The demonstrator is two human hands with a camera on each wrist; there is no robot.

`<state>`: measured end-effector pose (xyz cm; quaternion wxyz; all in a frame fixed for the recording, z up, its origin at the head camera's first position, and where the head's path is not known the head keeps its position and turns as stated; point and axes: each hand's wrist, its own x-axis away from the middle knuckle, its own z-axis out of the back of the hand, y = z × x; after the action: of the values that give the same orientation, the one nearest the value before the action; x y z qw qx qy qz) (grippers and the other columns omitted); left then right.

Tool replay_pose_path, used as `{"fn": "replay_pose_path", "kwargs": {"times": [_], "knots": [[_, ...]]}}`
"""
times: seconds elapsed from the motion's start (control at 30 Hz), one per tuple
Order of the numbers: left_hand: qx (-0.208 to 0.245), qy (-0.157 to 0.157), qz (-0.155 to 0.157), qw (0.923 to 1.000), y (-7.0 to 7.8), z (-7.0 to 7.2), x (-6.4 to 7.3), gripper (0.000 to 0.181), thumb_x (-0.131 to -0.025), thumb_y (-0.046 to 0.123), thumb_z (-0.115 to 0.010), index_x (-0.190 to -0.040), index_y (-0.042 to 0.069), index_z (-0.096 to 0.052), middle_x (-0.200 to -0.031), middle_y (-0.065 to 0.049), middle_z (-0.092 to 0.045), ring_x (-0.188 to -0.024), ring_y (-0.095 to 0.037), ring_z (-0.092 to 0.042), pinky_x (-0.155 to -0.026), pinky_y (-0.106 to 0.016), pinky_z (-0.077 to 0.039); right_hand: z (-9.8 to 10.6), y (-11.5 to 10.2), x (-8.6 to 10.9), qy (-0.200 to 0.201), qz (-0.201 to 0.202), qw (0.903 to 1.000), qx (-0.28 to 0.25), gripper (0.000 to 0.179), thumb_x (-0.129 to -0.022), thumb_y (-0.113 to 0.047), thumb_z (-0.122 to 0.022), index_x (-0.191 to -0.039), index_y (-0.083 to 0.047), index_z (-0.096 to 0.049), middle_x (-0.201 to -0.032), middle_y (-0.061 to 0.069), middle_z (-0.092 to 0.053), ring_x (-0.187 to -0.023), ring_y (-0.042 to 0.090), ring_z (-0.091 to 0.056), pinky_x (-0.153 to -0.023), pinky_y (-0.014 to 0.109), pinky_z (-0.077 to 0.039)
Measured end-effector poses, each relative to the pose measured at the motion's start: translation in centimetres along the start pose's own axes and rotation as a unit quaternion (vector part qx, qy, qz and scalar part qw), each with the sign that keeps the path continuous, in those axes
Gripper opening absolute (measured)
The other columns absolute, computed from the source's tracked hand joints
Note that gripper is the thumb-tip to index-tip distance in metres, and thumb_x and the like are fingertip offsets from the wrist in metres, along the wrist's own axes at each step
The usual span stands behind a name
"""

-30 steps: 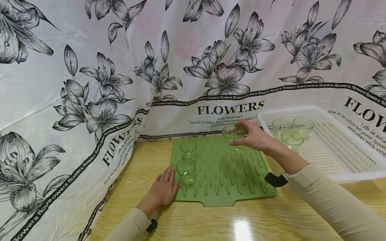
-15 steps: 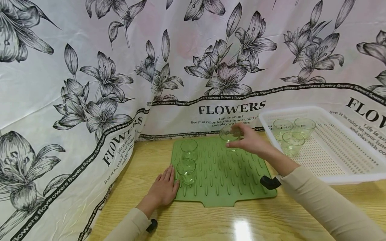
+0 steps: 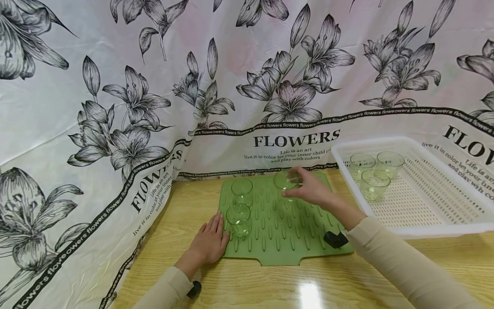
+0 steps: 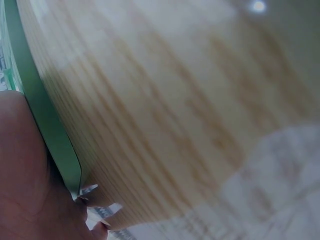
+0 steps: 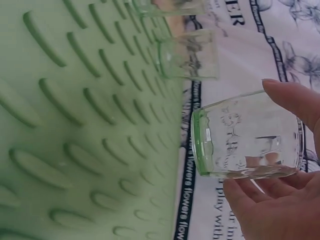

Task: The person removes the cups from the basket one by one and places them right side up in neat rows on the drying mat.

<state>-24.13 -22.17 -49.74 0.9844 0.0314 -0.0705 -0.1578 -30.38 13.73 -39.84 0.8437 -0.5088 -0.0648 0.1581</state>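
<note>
My right hand (image 3: 308, 186) holds a clear drinking glass (image 5: 245, 137) upright by its upper sides, thumb on one side and fingers on the other. In the right wrist view a gap shows between the glass's base and the green drying mat (image 3: 270, 240). My left hand (image 3: 210, 240) lies flat at the mat's left edge, fingers straight. Beside those fingers stands a near glass (image 3: 238, 221), with a far glass (image 3: 242, 191) right behind it, both on the mat's left side. The left wrist view shows part of the left hand (image 4: 22, 165) against the mat's edge.
A white plastic basket (image 3: 424, 231) stands to the right of the mat, with three glasses (image 3: 374, 184) grouped at its left end. A flower-printed cloth (image 3: 216, 150) hangs behind and along the left. Light wooden table (image 3: 247, 287) surface shows in front.
My right hand has carried the glass leftward and lower over the back part of the mat. The left hand and the two standing glasses have stayed in place.
</note>
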Motion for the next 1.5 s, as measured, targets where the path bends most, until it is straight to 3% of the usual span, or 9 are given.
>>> {"fn": "replay_pose_path", "kwargs": {"times": [0.37,0.73,1.1,1.5], "knots": [[-0.006,-0.012,0.003,0.9999,0.2,0.3,0.1,0.068,-0.113,0.044,-0.024,-0.163,-0.001,-0.016,-0.171,-0.016,-0.008,-0.157,-0.034,-0.013,-0.124,-0.055,-0.020,-2.3,1.1,-0.6,0.004,0.000,0.9998,-0.019,0.086,-0.084,-0.025,-0.086,-0.151,0.000,-0.039,-0.146,0.024,-0.049,-0.136,0.046,-0.045,-0.109,0.057,-0.044],[-0.011,-0.002,-0.001,0.9999,0.0,-0.1,0.0,0.069,-0.113,0.046,-0.022,-0.163,-0.001,-0.017,-0.171,-0.016,-0.009,-0.157,-0.034,-0.014,-0.123,-0.055,-0.021,-4.2,1.6,-1.7,0.018,-0.010,0.9998,-0.005,0.077,-0.088,-0.020,-0.082,-0.149,0.000,-0.039,-0.148,0.026,-0.047,-0.136,0.045,-0.046,-0.108,0.057,-0.044],[-0.005,-0.002,-0.007,1.0000,0.1,0.4,0.2,0.069,-0.113,0.045,-0.023,-0.162,-0.003,-0.016,-0.170,-0.018,-0.011,-0.156,-0.036,-0.015,-0.123,-0.057,-0.021,-5.0,2.3,-3.0,0.020,-0.023,0.9995,0.012,0.082,-0.090,-0.024,-0.081,-0.154,-0.001,-0.034,-0.152,0.023,-0.045,-0.139,0.045,-0.043,-0.110,0.056,-0.043],[-0.029,-0.009,0.000,0.9995,-0.4,-0.4,-0.3,0.070,-0.112,0.048,-0.021,-0.164,0.001,-0.014,-0.171,-0.014,-0.007,-0.157,-0.032,-0.014,-0.124,-0.054,-0.022,-5.6,2.5,-3.3,0.033,-0.033,0.9987,0.022,0.085,-0.090,-0.026,-0.081,-0.155,0.000,-0.032,-0.152,0.023,-0.045,-0.136,0.044,-0.046,-0.110,0.056,-0.043]]}}
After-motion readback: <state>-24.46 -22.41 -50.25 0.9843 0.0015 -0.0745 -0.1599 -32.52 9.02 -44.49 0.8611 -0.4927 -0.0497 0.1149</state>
